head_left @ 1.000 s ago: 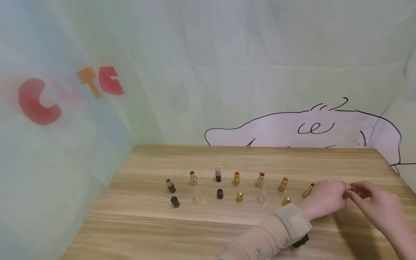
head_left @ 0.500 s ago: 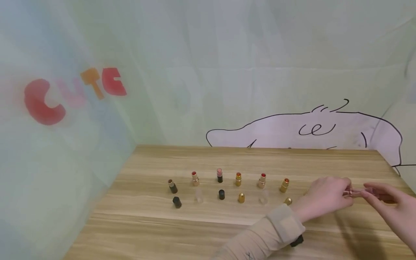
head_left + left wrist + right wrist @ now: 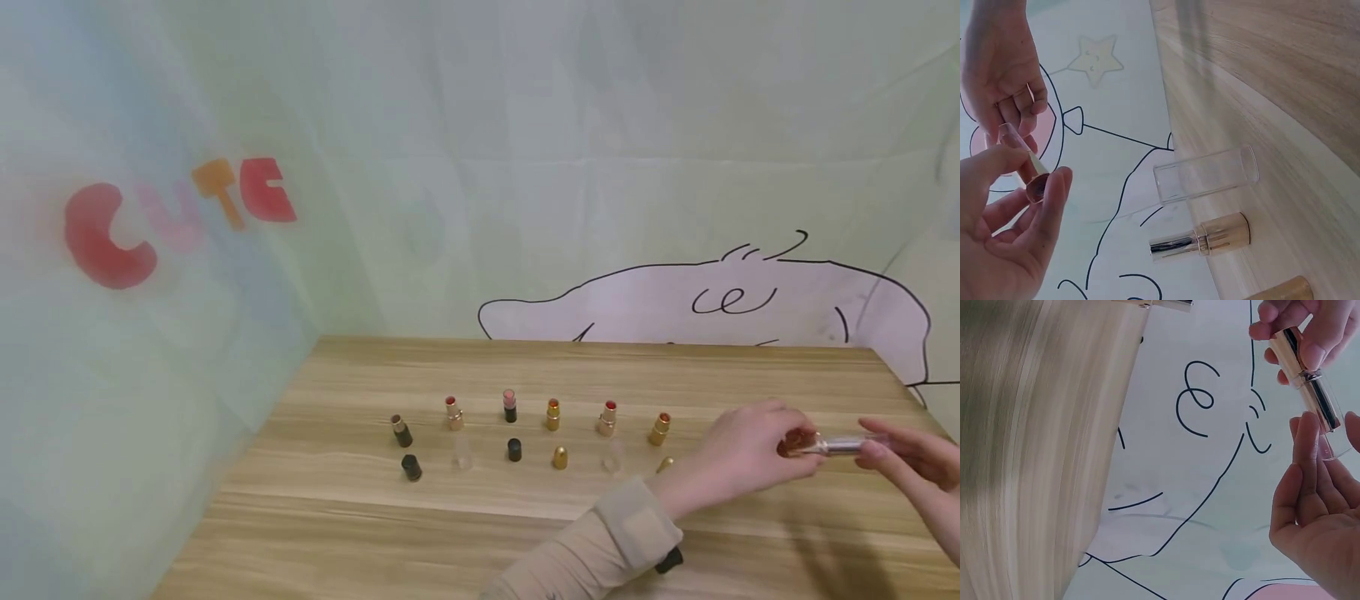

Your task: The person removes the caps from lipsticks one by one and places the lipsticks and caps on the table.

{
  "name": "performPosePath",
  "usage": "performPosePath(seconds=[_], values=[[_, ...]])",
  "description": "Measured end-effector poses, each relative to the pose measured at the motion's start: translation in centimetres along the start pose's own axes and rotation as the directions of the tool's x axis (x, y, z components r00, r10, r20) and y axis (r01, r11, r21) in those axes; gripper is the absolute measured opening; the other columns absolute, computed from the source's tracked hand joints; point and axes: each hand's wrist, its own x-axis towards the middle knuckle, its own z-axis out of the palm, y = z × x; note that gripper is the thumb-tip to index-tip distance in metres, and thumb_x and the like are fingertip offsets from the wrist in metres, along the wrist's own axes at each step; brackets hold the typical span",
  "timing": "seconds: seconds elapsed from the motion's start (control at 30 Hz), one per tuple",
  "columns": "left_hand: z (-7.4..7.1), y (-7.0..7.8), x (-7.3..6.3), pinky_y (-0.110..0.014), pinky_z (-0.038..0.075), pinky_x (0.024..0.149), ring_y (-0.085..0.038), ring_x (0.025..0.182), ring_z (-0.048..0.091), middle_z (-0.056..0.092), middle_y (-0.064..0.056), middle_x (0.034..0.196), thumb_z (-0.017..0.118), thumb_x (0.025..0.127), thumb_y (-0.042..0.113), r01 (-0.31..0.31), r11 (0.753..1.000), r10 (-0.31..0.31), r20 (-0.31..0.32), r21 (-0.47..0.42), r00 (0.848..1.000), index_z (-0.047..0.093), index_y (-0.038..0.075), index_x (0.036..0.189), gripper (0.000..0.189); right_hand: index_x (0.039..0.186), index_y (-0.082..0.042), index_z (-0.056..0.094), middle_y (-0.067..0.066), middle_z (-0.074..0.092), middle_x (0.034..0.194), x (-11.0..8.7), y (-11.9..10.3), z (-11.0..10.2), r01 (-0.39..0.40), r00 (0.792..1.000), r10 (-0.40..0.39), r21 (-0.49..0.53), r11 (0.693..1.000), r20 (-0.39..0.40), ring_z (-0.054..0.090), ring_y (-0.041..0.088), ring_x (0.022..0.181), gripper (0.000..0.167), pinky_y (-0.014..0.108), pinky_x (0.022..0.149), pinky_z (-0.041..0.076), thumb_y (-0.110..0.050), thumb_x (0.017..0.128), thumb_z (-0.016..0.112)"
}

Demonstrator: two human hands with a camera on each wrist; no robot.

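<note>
In the head view my left hand [image 3: 750, 446] pinches the gold base of a lipstick [image 3: 1288, 350] at the table's right side. My right hand [image 3: 915, 475] pinches the clear cap [image 3: 1329, 449] at the lipstick's other end. The right wrist view shows the shiny inner tube still partly inside that cap. On the table [image 3: 360, 525] stand several uncapped lipsticks in a row, among them a pink one [image 3: 509, 405] and a gold one [image 3: 660, 429]. Caps stand before them, such as a black cap [image 3: 411, 467] and a gold cap [image 3: 560, 457].
A clear cap [image 3: 1207, 175] and a gold lipstick [image 3: 1225, 234] stand close by in the left wrist view; my left hand hides that spot in the head view. A black object [image 3: 670, 560] lies partly behind my left sleeve [image 3: 600, 542]. A printed curtain [image 3: 450, 208] hangs behind.
Both hands have moved to the right and farther apart. More of the lipstick and its clear cap shows between them. The head view has shifted slightly.
</note>
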Motion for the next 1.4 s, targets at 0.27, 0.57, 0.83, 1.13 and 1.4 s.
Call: performPosePath(seconds=[0.27, 0.57, 0.83, 1.13, 1.4], values=[[-0.2, -0.2, -0.5, 0.0, 0.03, 0.061, 0.014, 0.072, 0.041, 0.053, 0.021, 0.09, 0.058, 0.093, 0.045, -0.085, 0.996, 0.085, -0.012, -0.012, 0.996, 0.064, 0.027, 0.118, 0.032, 0.108, -0.042, 0.062, -0.03, 0.067, 0.086, 0.0, 0.2, -0.3, -0.031, 0.999, 0.029, 0.045, 0.999, 0.031, 0.063, -0.013, 0.07, 0.052, -0.002, 0.07, 0.04, 0.007, 0.094, 0.05], [-0.1, -0.3, -0.7, 0.001, 0.031, 0.063, 0.015, 0.073, 0.042, 0.055, 0.021, 0.091, 0.058, 0.093, 0.045, -0.077, 0.996, 0.078, 0.01, -0.053, 0.997, 0.066, 0.027, 0.116, 0.03, 0.11, -0.044, 0.06, -0.035, 0.064, 0.091, 0.1, 1.2, -0.8, -0.041, 0.997, 0.041, -0.01, 0.999, 0.068, 0.062, -0.014, 0.071, 0.051, -0.002, 0.069, 0.04, 0.004, 0.095, 0.049], [0.1, -0.4, -0.9, 0.001, 0.031, 0.062, 0.014, 0.072, 0.041, 0.053, 0.021, 0.087, 0.06, 0.091, 0.044, -0.071, 0.994, 0.074, 0.029, -0.086, 0.997, 0.067, 0.026, 0.116, 0.031, 0.111, -0.046, 0.059, -0.033, 0.064, 0.089, 0.0, 1.6, -0.8, -0.045, 0.995, 0.047, -0.028, 0.999, 0.089, 0.063, -0.013, 0.07, 0.051, -0.001, 0.069, 0.04, 0.002, 0.096, 0.048], [0.2, -0.4, -1.1, 0.001, 0.033, 0.06, 0.012, 0.07, 0.042, 0.052, 0.021, 0.081, 0.06, 0.092, 0.042, -0.074, 0.989, 0.081, 0.052, -0.124, 0.995, 0.07, 0.025, 0.108, 0.024, 0.113, -0.041, 0.063, -0.032, 0.067, 0.084, -0.3, 1.2, -0.5, 0.016, 0.996, -0.017, 0.011, 1.0, 0.091, 0.063, -0.015, 0.073, 0.053, -0.001, 0.07, 0.041, 0.006, 0.096, 0.046], [0.2, -0.3, -1.3, -0.001, 0.034, 0.056, 0.012, 0.064, 0.042, 0.053, 0.022, 0.077, 0.058, 0.094, 0.041, -0.048, 0.988, 0.062, 0.085, -0.149, 0.994, 0.069, 0.026, 0.11, 0.025, 0.113, -0.032, 0.067, -0.027, 0.069, 0.09, -0.5, 1.1, -0.3, 0.087, 0.993, -0.094, 0.104, 0.991, 0.066, 0.064, -0.013, 0.074, 0.055, 0.0, 0.07, 0.043, 0.013, 0.094, 0.043]])
